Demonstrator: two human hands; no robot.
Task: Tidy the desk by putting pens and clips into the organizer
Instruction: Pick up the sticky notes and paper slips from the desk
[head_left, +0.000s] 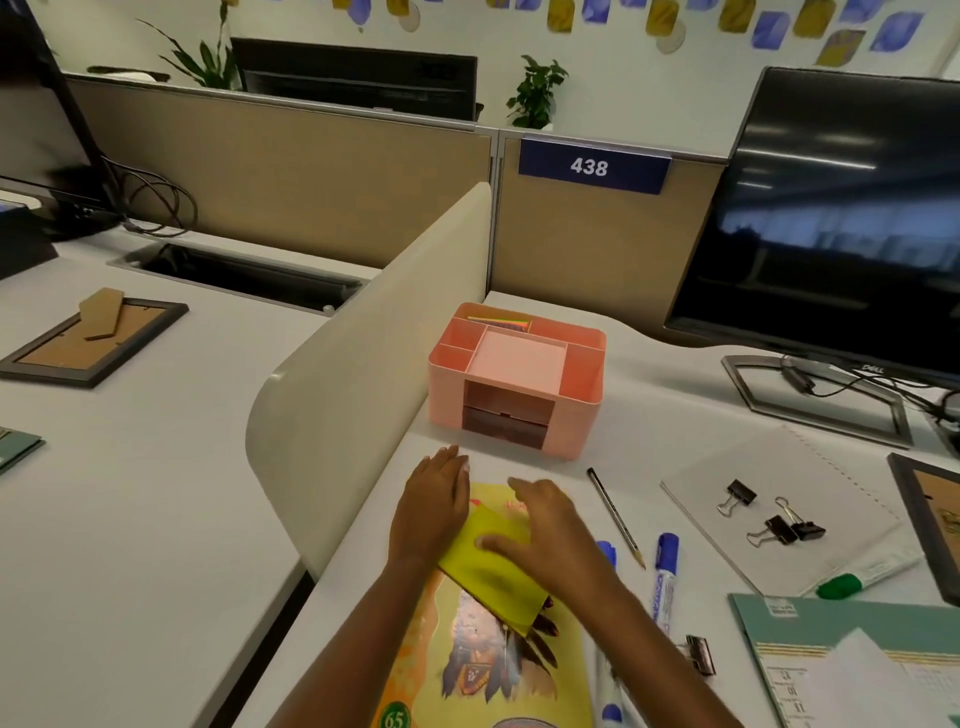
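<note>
White desk fills lower frame. Cream curved divider panel runs from centre toward 7 o'clock, neighbouring desk beyond it. Tan fabric partition spans 10 to 1 o'clock, with blue plate "438" at 1 o'clock. Dark Dell monitor at 3 o'clock reflects ceiling light strips. Second monitor behind partition at 12 o'clock, leafy plant just beside it. White wall at top carries blue and yellow decals. Open cable tray at 10 o'clock.
</note>
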